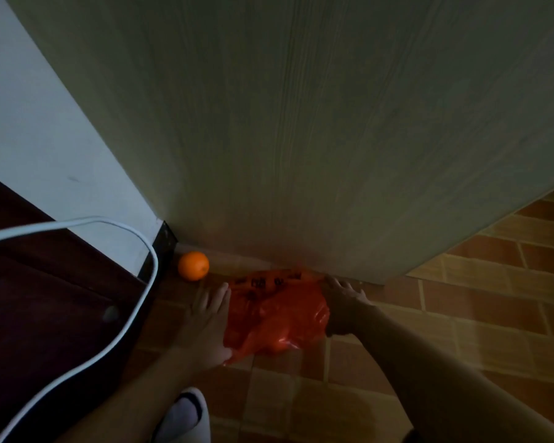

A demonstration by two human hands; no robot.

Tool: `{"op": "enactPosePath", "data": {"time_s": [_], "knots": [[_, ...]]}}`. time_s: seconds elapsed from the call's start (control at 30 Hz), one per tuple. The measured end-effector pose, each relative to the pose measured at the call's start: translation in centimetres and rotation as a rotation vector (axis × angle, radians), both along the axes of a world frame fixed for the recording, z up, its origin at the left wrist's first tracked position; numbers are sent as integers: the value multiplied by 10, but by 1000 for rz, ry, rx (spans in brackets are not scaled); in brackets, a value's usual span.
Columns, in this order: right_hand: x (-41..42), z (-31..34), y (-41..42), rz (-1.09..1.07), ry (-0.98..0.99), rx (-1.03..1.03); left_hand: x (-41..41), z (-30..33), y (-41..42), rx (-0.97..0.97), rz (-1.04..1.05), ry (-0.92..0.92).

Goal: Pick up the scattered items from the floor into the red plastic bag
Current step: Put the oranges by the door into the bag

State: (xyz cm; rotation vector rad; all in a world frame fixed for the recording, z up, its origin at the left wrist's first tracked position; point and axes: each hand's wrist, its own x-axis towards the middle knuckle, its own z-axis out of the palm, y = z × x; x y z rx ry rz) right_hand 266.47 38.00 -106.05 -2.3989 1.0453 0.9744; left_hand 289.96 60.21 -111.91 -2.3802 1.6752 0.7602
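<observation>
Low down, dim light. Red plastic bag lies crumpled on the tiled floor, its far edge against the foot of a pale wood-grain door. Black printing shows on the bag's upper part; too blurred to read.

Left hand sits on the bag's left side, fingers stretched out and slightly spread, pointing away from the camera, the palm edge touching the plastic. No curl round the bag visible from here. Right hand is at the bag's right side, fingers extended toward the door's bottom edge, the heel of the hand against the plastic. Whether the thumb pinches a fold underneath cannot be told; that side is in shadow.

One orange rests on the floor to the left of the bag, well beyond the left fingertips, apart from both hands and from the bag. It sits just beside a black corner piece at the base of the white wall, near the door's lower left corner.

White cable loops across dark reddish-brown furniture on the left. A white slipper shows at the bottom edge, between the two forearms.

Contents of the bag cannot be seen.
</observation>
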Motion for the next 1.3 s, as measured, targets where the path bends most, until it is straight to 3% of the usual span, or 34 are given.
{"op": "enactPosePath", "data": {"time_s": [0.07,0.17,0.3,0.37,0.43,0.57,0.7,0.97,1.07,1.2,1.3], "knots": [[-1,-1,-5,-45,-43,34,-1,-3,1,40,17,27],[9,13,-9,-83,-335,-55,-7,2,-4,33,36,44],[41,33,18,176,-715,-272,-11,-2,-8,-102,-74,-47],[53,28,40,313,-672,-227,-14,-7,-10,-161,-159,-56],[55,9,50,321,-481,-179,-14,-10,-12,-201,-217,-59],[31,-31,39,382,-115,-125,-11,-19,-13,-68,-242,-22],[13,-44,30,527,-18,-102,-7,-27,-13,114,-265,-1],[-5,-46,11,409,150,-133,-15,-19,-10,138,-84,35],[8,-40,5,362,24,-47,-29,-6,-15,-23,-70,52],[32,-20,9,402,-307,-28,-58,-9,-19,-255,-315,24],[28,-31,26,602,-454,-13,-63,-14,-18,-64,-499,77]]}}
